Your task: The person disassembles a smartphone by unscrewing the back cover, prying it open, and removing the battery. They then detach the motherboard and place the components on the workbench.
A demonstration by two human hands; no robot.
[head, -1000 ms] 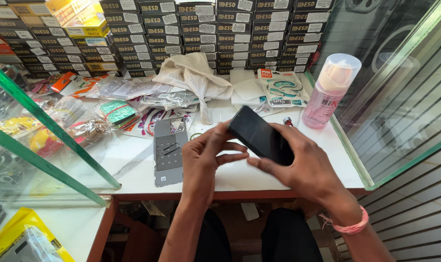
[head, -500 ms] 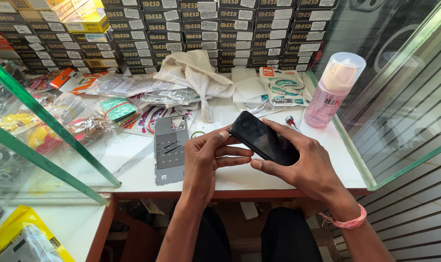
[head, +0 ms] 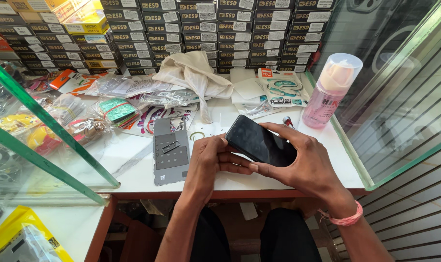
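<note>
- Since the earlier frames, the black phone [head: 260, 141] had tipped flatter and settled lower, at centre frame, above the near edge of the white counter [head: 133, 170].
- Counter, one: white top spanning mid-frame, glass panes at left and right.
- Stacked dark boxes [head: 206, 24], too many to count: rows across the upper frame.
- White cloth [head: 193, 73], one: crumpled, upper centre.
- Pink spray bottle [head: 329, 92], one: upright with clear cap, upper right, well apart from the phone.
- Phone, one: dark face up, held off the counter.
- Right hand [head: 310, 167], one: clamped around the phone's lower right end, fingers wrapped under and over.
- Left hand [head: 208, 162], one: fingertips closed on the phone's left edge.
- Grey metal plate [head: 171, 150], one: flat, just left of the left hand.
- Handling note: steady support from the right hand and light, even fingertip pressure at the edge would likely suit this work best.
</note>
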